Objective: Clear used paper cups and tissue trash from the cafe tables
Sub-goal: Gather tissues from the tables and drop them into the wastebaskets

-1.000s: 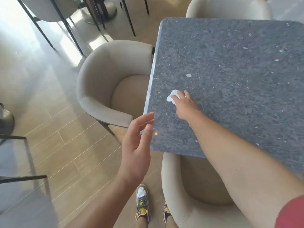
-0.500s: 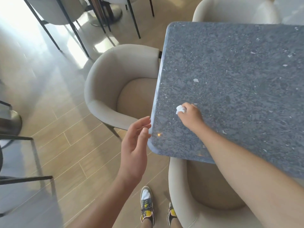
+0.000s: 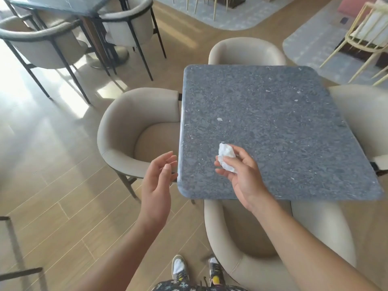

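Note:
A crumpled white tissue (image 3: 225, 156) is pinched between the thumb and fingers of my right hand (image 3: 241, 177), held palm-up a little above the near-left part of the grey speckled table (image 3: 273, 114). My left hand (image 3: 160, 181) hovers open just off the table's left edge, fingers apart, holding nothing. A tiny white scrap (image 3: 219, 119) lies on the tabletop further in. No paper cups show on this table.
Beige tub chairs surround the table: one on the left (image 3: 130, 131), one at the near side (image 3: 262, 248), one at the far side (image 3: 247, 51), one on the right (image 3: 367, 114). Another table with dark-legged chairs (image 3: 52, 43) stands at the back left. Wooden floor lies to the left.
My right hand has lifted the tissue off the table and turned palm-up. The view has pulled back, so the whole table and more of the room show.

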